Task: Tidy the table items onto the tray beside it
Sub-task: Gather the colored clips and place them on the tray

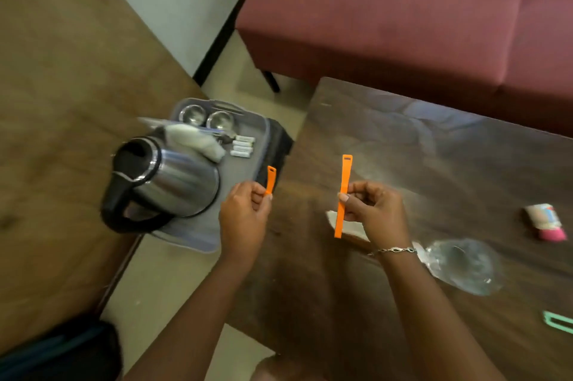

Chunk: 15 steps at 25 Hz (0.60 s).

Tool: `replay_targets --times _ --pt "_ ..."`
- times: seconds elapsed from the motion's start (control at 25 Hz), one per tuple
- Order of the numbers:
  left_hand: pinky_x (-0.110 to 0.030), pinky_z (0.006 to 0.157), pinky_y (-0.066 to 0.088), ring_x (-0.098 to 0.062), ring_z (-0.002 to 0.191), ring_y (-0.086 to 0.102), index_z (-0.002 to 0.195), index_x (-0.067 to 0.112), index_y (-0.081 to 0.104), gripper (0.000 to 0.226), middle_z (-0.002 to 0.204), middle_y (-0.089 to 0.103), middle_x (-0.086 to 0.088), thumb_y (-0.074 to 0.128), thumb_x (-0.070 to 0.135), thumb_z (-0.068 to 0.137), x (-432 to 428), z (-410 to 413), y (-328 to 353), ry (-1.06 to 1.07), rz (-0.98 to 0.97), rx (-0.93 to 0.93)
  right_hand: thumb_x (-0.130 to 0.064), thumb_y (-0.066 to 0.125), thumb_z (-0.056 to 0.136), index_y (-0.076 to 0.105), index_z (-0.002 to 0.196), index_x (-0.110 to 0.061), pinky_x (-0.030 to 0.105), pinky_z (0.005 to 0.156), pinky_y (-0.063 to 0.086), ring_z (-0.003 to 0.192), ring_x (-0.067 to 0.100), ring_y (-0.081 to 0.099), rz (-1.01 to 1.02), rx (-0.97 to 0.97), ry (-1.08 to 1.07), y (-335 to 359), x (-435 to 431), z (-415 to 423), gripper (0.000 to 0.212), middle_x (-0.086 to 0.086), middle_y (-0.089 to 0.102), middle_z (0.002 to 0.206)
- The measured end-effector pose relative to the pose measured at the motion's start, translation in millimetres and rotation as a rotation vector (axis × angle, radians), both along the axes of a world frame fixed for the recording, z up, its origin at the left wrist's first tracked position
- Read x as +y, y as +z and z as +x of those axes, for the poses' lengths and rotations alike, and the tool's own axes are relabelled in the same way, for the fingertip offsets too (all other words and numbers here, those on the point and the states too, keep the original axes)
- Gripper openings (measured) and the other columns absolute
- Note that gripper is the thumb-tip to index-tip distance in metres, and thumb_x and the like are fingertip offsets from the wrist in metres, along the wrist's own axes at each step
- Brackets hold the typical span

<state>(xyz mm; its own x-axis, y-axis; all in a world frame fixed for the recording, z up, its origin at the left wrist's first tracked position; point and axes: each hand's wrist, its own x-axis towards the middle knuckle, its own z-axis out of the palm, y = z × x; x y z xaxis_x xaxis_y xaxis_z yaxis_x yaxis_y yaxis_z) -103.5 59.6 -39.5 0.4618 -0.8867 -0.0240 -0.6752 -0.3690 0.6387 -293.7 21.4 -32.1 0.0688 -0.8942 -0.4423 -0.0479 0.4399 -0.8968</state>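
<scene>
Each hand [245, 210] pinches flat orange strap [343, 194].

Head camera looks steeply down, close above table [403, 163].

A home living room or lounge: a maroon upholstered sofa [403, 8] stands behind a low dark wooden tabletop [434, 163], with tiled floor [173, 281] and an electric kettle [164, 182] nearby.

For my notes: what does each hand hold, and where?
Left hand: short orange plastic strap, lower end. Right hand: long orange plastic strap, near its middle.
</scene>
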Motion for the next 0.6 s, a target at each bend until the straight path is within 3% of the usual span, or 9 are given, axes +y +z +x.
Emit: replay_targets --times 0.16,0.4,0.6 --pt "-0.038 0.066 0.043 -0.035 0.073 0.059 0.08 0.0 0.061 0.005 0.076 0.062 -0.019 0.064 0.004 0.08 -16.7 76.0 -25.3 0.072 0.108 -0.119 0.005 0.063 0.079 0.059 0.07 -0.012 0.013 0.047 0.05 0.045 -0.001 0.056 0.006 0.01 0.091 -6.1 -12.4 66.0 0.019 0.002 0.054 0.056" --pt "-0.042 0.079 0.045 -0.036 0.099 0.059 0.099 0.002 0.06 0.015 0.107 0.062 -0.018 0.051 0.01 0.089 -61.5 93.0 -87.4 -0.051 0.516 -0.241 0.004 0.063 0.079 0.06 0.073 -0.01 0.014 0.049 0.052 0.046 -0.001 0.057 0.045 0.059 0.127 -21.3 -18.2 100.5 0.016 0.001 0.052 0.056" --pt "-0.042 0.083 0.045 -0.037 0.103 0.058 0.101 0.001 0.058 0.016 0.11 0.06 -0.019 0.05 0.007 0.089 -83.3 96.6 -133.1 -0.095 0.575 -0.207 0.003 0.064 0.079 0.061 0.073 -0.013 0.015 0.051 0.053 0.05 -0.001 0.06 0.078 0.137 0.141 -33.6 -18.6 102.2 0.018 0.002 0.055 0.06"
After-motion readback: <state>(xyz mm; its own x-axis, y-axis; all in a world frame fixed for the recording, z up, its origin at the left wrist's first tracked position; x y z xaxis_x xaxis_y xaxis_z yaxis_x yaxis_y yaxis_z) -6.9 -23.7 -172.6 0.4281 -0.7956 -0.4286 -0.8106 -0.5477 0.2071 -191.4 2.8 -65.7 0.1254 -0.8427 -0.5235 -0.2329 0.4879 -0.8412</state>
